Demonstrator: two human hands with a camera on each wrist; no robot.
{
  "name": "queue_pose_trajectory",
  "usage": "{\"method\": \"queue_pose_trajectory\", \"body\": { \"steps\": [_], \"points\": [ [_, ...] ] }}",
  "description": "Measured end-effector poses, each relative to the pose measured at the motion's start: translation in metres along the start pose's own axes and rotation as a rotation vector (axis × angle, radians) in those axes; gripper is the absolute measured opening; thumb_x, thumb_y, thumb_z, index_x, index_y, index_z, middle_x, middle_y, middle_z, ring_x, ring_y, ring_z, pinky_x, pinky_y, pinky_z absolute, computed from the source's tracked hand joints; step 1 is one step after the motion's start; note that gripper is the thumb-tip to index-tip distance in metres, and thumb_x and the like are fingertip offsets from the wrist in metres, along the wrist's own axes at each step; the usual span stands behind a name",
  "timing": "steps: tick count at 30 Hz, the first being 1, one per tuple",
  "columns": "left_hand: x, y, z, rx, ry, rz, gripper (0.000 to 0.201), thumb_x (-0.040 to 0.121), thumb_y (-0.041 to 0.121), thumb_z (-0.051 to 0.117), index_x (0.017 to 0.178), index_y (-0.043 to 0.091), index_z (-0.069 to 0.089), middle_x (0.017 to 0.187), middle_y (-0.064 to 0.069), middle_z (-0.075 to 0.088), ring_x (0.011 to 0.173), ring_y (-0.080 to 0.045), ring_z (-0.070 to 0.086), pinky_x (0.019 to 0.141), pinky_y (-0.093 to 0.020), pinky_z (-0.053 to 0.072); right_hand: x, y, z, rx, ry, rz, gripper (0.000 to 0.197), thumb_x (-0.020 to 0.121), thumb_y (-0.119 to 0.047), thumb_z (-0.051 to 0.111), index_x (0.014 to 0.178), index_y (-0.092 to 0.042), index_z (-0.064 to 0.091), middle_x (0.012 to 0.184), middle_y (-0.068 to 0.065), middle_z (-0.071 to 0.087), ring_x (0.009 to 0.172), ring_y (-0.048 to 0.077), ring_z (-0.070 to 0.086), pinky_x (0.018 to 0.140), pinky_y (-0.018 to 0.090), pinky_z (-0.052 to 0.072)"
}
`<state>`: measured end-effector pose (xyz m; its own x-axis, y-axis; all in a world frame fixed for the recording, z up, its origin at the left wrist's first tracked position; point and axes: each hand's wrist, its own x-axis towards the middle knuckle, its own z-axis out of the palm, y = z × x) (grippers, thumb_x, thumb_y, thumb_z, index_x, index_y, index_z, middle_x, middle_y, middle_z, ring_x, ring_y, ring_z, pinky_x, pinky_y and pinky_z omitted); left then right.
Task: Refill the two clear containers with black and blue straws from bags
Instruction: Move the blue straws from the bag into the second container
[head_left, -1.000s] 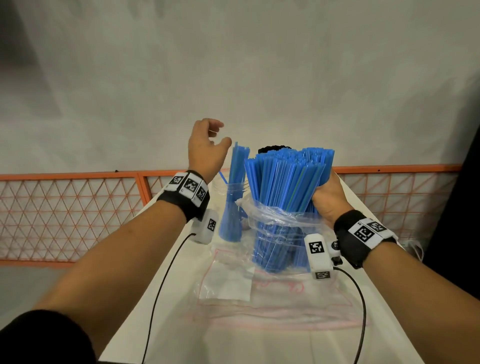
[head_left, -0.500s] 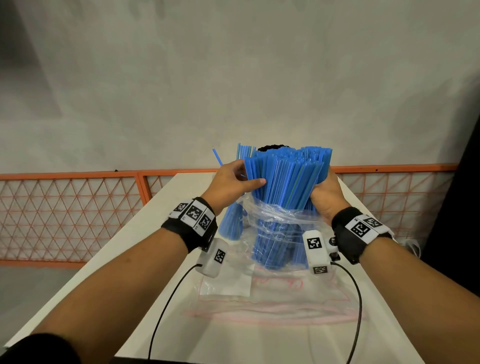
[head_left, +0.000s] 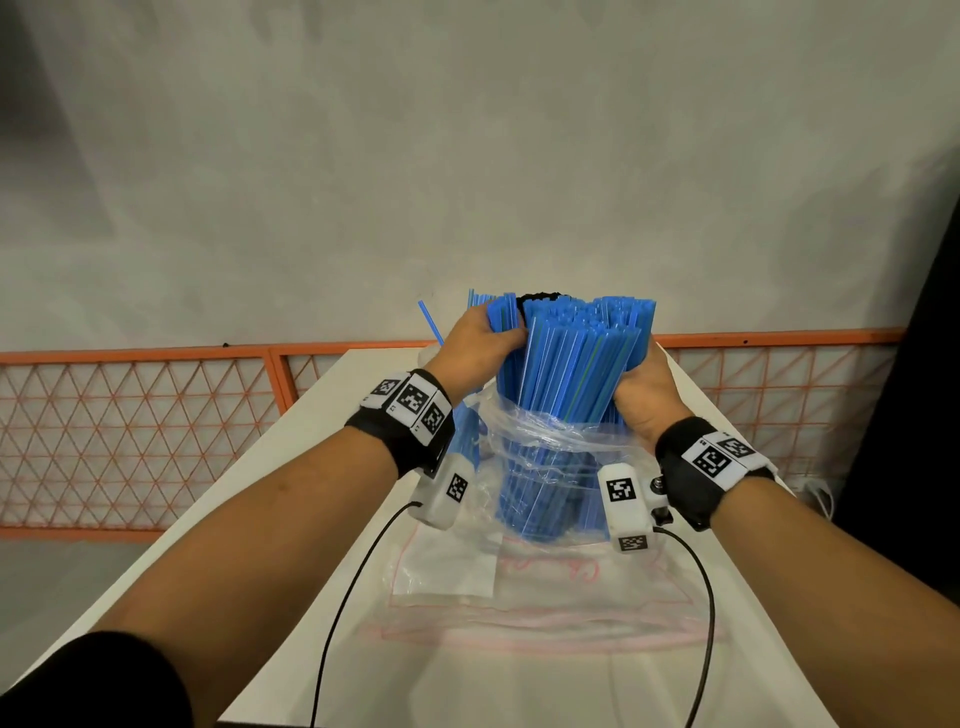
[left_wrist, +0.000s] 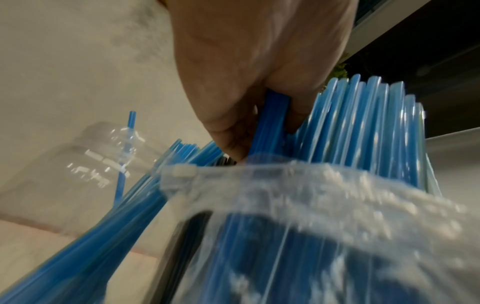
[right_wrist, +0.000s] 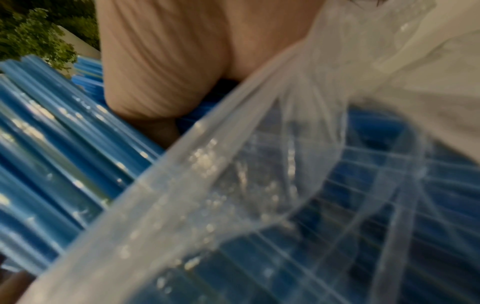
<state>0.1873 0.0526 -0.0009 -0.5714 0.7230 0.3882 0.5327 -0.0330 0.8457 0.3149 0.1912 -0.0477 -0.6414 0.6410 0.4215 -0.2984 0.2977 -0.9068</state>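
So both hands are on the big bundle of bright blue plastic straws (head_left: 571, 364), which stands upright in a crumpled clear plastic bag (head_left: 550, 457) about mid-worktop, toward the far end of the long white worktop (head_left: 291, 467). The right hand (head_left: 641, 400) has its grip wrapped around the right side of the bundle just above the bag's rolled-down mouth, fingers hidden behind the straws. The left hand (head_left: 475, 343) is at the bundle's upper left, and the left wrist view shows its fingers (left_wrist: 228, 131) curled tight on a small clump of blue straws (left_wrist: 272, 121) peeled off from the rest, just above the bag's edge. Left of the bag and partly hidden by the left wrist, a clear plastic container (left_wrist: 103, 162) sits on the worktop with more blue straws leaning in it, one sticking up at a slant. A dark patch of black straw tips (head_left: 540, 299) peeks out just behind the top of the bundle; can't tell what they're standing in. A flat clear zip bag with pink trim (head_left: 545, 597) lies on the worktop nearer the front edge. An orange mesh railing (head_left: 130, 426) runs past the far end.
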Motion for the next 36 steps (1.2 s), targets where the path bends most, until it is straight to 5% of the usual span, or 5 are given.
{"method": "queue_pose_trajectory", "body": {
  "steps": [4,12,17,19,36],
  "points": [
    [0.008,0.006,-0.004,0.0,0.04,-0.007,0.014,0.092,0.006,0.063,0.08,0.004,0.055,0.074,-0.01,0.058,0.071,-0.015,0.055,0.067,-0.027,0.048,0.0,0.002,-0.001,-0.022,0.006,-0.018,0.039,0.085,-0.001,0.071,0.121,-0.004,0.057,0.117,0.016,0.066,0.111,0.029,0.063,0.095,0.049,0.053],
    [0.002,-0.012,0.004,-0.042,0.029,-0.125,0.029,0.098,0.016,0.06,0.113,-0.008,0.065,0.114,-0.027,0.068,0.107,-0.039,0.066,0.096,-0.052,0.052,0.003,0.005,-0.002,-0.072,0.0,-0.034,0.035,0.084,0.0,0.07,0.117,-0.004,0.059,0.112,0.014,0.068,0.106,0.026,0.066,0.091,0.047,0.055],
    [0.008,0.011,-0.01,-0.1,0.108,-0.019,0.032,0.099,0.025,0.059,0.077,0.002,0.062,0.074,-0.011,0.066,0.064,-0.019,0.065,0.068,-0.031,0.054,0.002,0.004,-0.002,-0.059,-0.007,-0.04,0.035,0.084,-0.002,0.07,0.117,-0.007,0.06,0.112,0.011,0.069,0.106,0.024,0.066,0.091,0.046,0.056],
    [0.009,0.02,-0.017,-0.129,0.146,0.019,0.035,0.1,0.024,0.057,0.068,0.01,0.057,0.067,-0.008,0.061,0.067,-0.024,0.061,0.076,-0.039,0.053,0.002,0.003,-0.002,-0.064,-0.001,-0.037,0.035,0.084,-0.002,0.07,0.118,-0.007,0.06,0.113,0.012,0.069,0.107,0.025,0.066,0.092,0.046,0.055],
    [-0.004,0.094,-0.079,-0.428,0.405,0.323,0.019,0.102,0.02,0.053,0.085,0.013,0.046,0.054,-0.001,0.05,0.051,-0.022,0.054,0.065,-0.037,0.055,-0.003,-0.003,0.001,-0.038,0.007,-0.037,0.037,0.085,-0.003,0.071,0.119,-0.006,0.058,0.114,0.015,0.067,0.108,0.029,0.065,0.092,0.049,0.055]
  ]
}}
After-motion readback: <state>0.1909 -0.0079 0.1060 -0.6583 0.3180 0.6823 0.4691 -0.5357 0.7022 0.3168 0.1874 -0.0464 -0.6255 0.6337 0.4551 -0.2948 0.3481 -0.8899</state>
